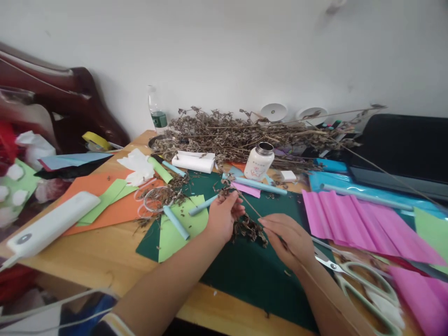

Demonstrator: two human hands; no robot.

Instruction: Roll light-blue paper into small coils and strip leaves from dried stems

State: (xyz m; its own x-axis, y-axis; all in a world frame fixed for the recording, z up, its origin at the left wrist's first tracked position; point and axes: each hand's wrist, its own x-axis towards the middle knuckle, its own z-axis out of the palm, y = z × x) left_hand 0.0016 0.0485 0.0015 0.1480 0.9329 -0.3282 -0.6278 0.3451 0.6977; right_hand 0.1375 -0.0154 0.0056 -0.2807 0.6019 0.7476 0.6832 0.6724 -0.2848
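Observation:
Between my hands runs a thin dried plant stem (250, 205) with crumpled brown leaves (250, 229) hanging below it. My left hand (224, 214) is closed around its leafy end. With thumb and fingers pinched, my right hand (289, 238) grips the bare part, and the stem trails back along my right forearm. Both hands are over a dark green cutting mat (241, 284). Left of them lie a light green paper sheet (175, 238) and rolled blue paper tubes (176, 223), with leaf crumbs scattered about.
A large heap of dried stalks (224, 130) stretches along the wall. Before it stands an uncapped white bottle (259, 162). Scissors (350, 275) lie right, beside pink crepe paper (350, 219). A white handheld device (52, 224) and orange paper (119, 205) are at left.

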